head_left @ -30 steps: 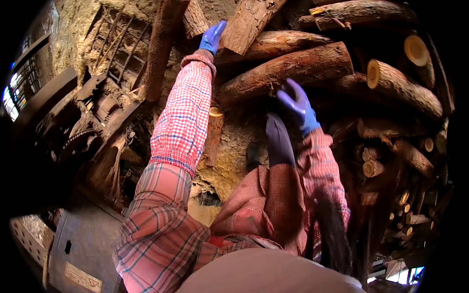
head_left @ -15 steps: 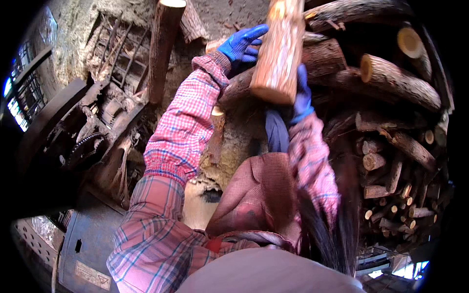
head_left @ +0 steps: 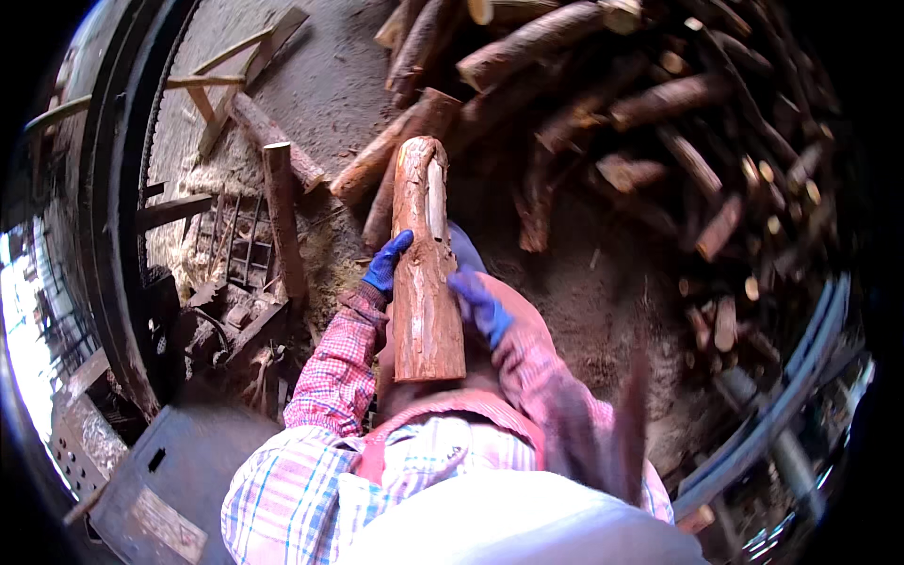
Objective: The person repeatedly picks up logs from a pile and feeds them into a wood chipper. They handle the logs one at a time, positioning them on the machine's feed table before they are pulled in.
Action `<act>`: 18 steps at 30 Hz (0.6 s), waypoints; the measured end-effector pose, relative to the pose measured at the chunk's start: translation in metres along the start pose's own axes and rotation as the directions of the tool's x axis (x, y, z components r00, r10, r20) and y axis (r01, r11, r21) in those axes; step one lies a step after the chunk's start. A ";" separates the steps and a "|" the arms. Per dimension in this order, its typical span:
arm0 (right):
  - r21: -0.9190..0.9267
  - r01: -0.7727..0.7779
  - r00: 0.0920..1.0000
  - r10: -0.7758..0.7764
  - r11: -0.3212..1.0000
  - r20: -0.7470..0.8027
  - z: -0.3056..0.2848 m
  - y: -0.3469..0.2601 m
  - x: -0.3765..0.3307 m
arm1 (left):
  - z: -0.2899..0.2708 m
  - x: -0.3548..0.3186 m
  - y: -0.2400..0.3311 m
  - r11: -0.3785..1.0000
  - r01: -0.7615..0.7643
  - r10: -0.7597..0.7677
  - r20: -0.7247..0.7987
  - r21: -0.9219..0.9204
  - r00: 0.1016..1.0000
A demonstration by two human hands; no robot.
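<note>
A short, thick log (head_left: 428, 311) with reddish, partly peeled bark stands out lengthwise in front of my apron. My left hand (head_left: 388, 262), in a blue glove, grips its left side. On the other side my right hand (head_left: 482, 303), also blue-gloved and slightly smeared, presses its fingers against the bark. The log lies between both hands, with its near end close to my chest. Its underside and the fingertips beneath are hidden.
Loose logs (head_left: 537, 42) lie ahead, and a large heap of thinner logs (head_left: 720, 226) fills the right. An upright post (head_left: 282, 217) and a dark machine frame (head_left: 122, 235) stand at left, above a grey metal box (head_left: 188, 471). Blue pipes (head_left: 800, 377) curve at lower right.
The log has come nearer to my body, between both hands. My arms are drawn in from their outstretched reach. The view has shifted, showing more ground and the log heap.
</note>
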State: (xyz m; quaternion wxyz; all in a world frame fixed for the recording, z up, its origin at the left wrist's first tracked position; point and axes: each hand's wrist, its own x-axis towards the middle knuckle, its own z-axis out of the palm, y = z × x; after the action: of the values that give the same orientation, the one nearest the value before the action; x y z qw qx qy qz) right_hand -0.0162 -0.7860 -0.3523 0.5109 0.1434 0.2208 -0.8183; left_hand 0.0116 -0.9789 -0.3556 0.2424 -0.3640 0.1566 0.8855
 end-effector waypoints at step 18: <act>-0.568 0.675 0.384 -0.881 0.471 -0.275 0.051 -0.106 -0.495 | 0.388 -0.103 -0.369 0.667 -0.561 0.172 0.631 0.490 0.757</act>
State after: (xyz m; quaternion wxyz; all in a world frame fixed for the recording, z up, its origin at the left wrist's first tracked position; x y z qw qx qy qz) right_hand 0.1047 -0.3889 -0.0580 -0.0132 0.1439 0.5418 -0.8280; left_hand 0.0547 -0.5275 -0.0525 0.1949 0.0473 0.4546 0.8678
